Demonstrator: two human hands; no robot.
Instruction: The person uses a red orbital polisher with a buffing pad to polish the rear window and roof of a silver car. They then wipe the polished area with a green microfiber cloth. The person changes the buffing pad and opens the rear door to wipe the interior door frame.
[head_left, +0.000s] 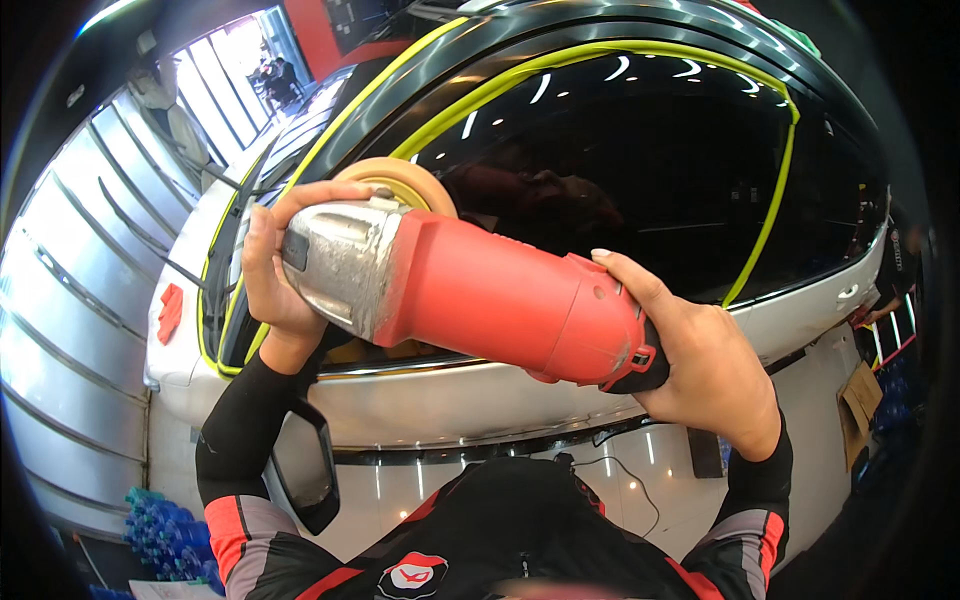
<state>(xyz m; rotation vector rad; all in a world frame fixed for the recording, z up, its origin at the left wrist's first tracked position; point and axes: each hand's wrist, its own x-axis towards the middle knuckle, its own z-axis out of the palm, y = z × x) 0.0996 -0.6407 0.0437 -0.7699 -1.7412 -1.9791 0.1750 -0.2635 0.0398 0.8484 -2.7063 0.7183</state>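
A red rotary polisher with a worn metal gear head spans the space between my two hands. My left hand wraps around the gear head, its fingers over the far side. At the other end, my right hand grips the black rear part of the body, thumb on top. An orange-yellow foam pad shows beyond the gear head, partly hidden by it. Behind the pad is the dark side window of a white car, bordered by yellow-green masking tape. Whether the pad touches the car cannot be told.
The car's side mirror juts out beneath my left forearm. A red cloth lies on the hood. A cord trails over the glossy floor. Blue bottles stand lower left; a cardboard box and a person's arm are at right.
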